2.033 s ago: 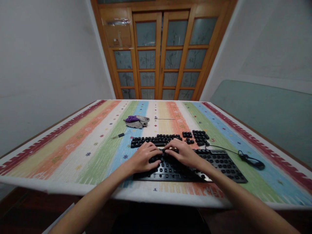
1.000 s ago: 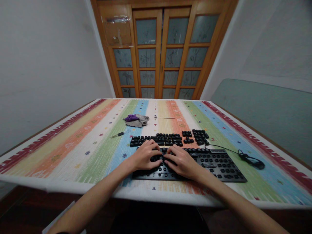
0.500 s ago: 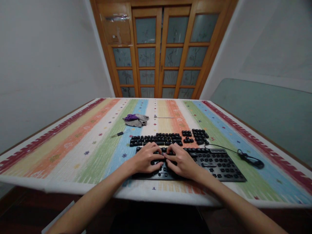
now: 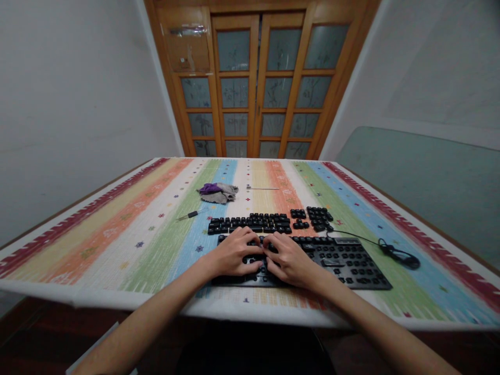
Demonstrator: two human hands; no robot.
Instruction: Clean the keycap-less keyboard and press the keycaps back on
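Observation:
A black keyboard (image 4: 253,280) lies near the front edge of the table, with most keycaps off its main area and right side. My left hand (image 4: 236,252) rests over its left half, fingers bent and thumb stretched toward the middle. Facing it, my right hand (image 4: 291,260) has its fingers curled in. The fingertips of both hands come together near the keyboard's upper rows. Whatever small part is between them is hidden. Behind the keyboard, loose black keycaps (image 4: 250,224) are laid out in rows, with a number-pad group (image 4: 319,216) to the right.
A grey and purple cloth (image 4: 219,192) lies farther back. Left of the keycaps is a small dark-handled tool (image 4: 192,214); a thin rod (image 4: 263,188) lies at centre back. The coiled cable (image 4: 402,255) sits to the right on the striped tablecloth (image 4: 156,250).
The fingers of my right hand have shifted slightly and curled in more. My left hand stays almost in place. The keyboard's right end appears slightly farther left.

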